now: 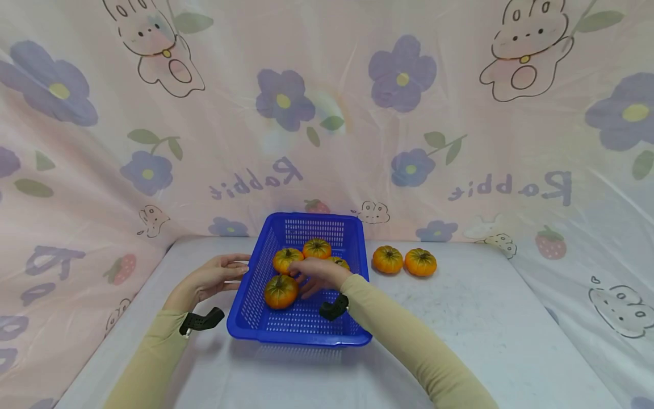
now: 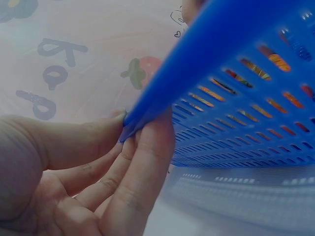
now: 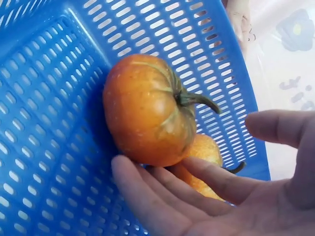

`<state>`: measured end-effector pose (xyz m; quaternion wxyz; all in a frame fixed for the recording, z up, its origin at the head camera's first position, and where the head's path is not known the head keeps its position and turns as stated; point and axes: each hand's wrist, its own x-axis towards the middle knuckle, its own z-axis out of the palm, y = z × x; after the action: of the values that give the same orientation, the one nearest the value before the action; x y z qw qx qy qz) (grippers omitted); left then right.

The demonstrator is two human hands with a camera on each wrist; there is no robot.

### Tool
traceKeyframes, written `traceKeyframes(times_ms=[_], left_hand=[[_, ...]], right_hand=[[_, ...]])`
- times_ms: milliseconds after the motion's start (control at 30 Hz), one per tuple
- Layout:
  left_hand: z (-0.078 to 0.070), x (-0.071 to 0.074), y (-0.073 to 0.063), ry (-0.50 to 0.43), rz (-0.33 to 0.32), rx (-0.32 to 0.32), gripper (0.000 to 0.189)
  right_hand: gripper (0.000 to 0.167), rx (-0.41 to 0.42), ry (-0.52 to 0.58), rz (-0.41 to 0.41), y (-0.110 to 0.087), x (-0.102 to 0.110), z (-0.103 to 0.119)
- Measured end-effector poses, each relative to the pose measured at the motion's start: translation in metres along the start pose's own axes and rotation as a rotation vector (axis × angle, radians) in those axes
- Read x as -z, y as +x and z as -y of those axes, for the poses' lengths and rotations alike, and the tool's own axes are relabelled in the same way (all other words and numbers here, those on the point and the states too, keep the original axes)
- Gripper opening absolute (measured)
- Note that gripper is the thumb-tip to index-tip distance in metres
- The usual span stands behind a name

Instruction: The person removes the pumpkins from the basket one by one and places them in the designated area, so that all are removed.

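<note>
A blue plastic basket [image 1: 301, 339] with slotted walls stands on the table and holds several small orange pumpkins. My left hand [image 1: 217, 277] pinches its left rim [image 2: 162, 83] between thumb and fingers. Inside the basket, my right hand [image 1: 319, 272] is beside the nearest pumpkin [image 3: 147, 110], a round one with a curved green stem. In the right wrist view its fingers are spread, the fingertips right at the pumpkin's underside and the thumb well apart from it. A second pumpkin [image 3: 206, 152] lies partly hidden behind those fingers. Another pumpkin [image 1: 317, 248] sits farther back, and one more is partly covered by the right hand.
Two more pumpkins, one at left [image 1: 388, 259] and one at right [image 1: 420, 262], lie side by side on the white table [image 1: 485, 329], right of the basket. A printed cloth [image 1: 347, 142] with flowers and rabbits hangs behind and around the table.
</note>
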<state>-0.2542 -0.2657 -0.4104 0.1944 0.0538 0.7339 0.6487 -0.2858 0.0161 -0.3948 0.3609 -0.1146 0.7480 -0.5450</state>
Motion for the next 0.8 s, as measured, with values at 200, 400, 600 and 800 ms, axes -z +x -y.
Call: traceKeyframes(times_ms=[200,400,600,800], left_hand=[[0.0006,-0.0005,0.0004,-0.004,-0.018,0.013,0.059],[0.0012,-0.0016,0.0009,-0.003,-0.037,0.023,0.058],[-0.0003,-0.0021,0.0006,-0.001,-0.031,0.024,0.059],[-0.0002,-0.0016,0.0004,-0.001,-0.009,0.014,0.061]], right_hand=[[0.045,-0.023,0.030,0.018,0.0042,-0.0030,-0.0033],[0.046,-0.031,0.034,0.043,0.0040,-0.0031,-0.0050],[0.041,-0.031,-0.011,0.087,0.0040,-0.0016,-0.0051],[0.046,-0.026,-0.056,0.113,0.0063,-0.0018,-0.0061]])
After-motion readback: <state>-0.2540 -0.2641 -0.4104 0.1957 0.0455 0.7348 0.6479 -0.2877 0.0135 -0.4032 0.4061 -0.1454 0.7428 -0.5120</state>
